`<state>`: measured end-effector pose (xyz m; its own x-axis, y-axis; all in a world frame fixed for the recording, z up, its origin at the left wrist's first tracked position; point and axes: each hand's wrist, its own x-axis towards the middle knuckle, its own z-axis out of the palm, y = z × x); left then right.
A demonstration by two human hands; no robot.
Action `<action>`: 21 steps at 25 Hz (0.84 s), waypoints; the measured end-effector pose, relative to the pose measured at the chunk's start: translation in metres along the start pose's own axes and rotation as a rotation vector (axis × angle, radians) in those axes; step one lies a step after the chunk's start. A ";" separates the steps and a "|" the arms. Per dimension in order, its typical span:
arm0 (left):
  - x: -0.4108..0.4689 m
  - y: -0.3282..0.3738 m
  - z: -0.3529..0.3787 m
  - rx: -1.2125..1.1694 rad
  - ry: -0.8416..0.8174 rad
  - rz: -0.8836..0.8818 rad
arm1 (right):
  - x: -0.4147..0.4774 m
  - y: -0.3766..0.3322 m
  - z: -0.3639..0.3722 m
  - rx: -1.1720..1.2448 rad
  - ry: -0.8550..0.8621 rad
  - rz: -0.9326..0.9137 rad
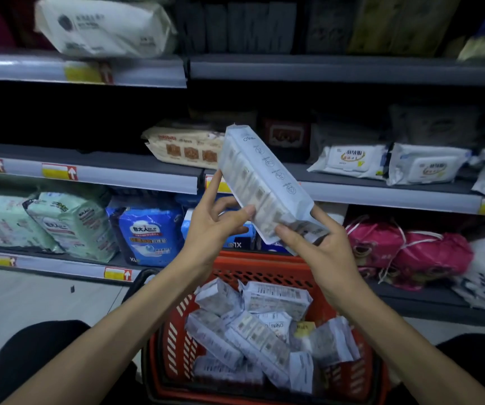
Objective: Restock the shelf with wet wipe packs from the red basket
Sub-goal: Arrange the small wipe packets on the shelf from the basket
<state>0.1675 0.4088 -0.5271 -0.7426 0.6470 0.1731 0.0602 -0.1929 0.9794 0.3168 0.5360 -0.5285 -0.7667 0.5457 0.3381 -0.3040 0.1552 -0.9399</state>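
A long pale wet wipe pack (pixel 260 182) is held tilted in front of the middle shelf (pixel 136 178), its far end pointing up and away. My left hand (pixel 215 220) holds its left side, thumb on the pack and index finger stretched along the edge. My right hand (pixel 317 244) grips its near lower end. Below my hands the red basket (pixel 177 340) stands on the floor with several more pale wipe packs (pixel 253 328) piled loosely inside.
The middle shelf carries a beige pack (pixel 186 147) behind the held pack and white wipe packs (pixel 352 160) to the right. The lower shelf has green (pixel 69 223) and blue diaper bags (pixel 148 232) at left, pink bundles (pixel 404 252) at right. My knees frame the basket.
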 end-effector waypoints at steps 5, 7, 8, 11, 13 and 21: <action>0.012 0.034 0.002 -0.038 -0.003 0.095 | 0.010 -0.035 0.002 -0.018 -0.048 -0.077; 0.018 0.048 0.004 -0.043 -0.003 0.141 | 0.018 -0.051 0.005 -0.066 -0.019 -0.114; 0.022 0.056 0.006 -0.034 0.000 0.170 | 0.025 -0.060 0.006 -0.091 -0.008 -0.145; 0.036 0.077 0.011 -0.068 0.014 0.217 | 0.048 -0.083 0.008 -0.136 -0.006 -0.221; 0.050 0.092 0.013 -0.083 0.031 0.252 | 0.066 -0.098 0.010 -0.147 -0.018 -0.255; 0.121 0.171 -0.009 0.301 0.026 0.366 | 0.168 -0.143 0.050 -0.151 0.079 -0.362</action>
<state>0.0825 0.4474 -0.3394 -0.6527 0.5572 0.5133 0.5085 -0.1801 0.8421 0.2030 0.5645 -0.3350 -0.5779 0.4941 0.6495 -0.4552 0.4654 -0.7590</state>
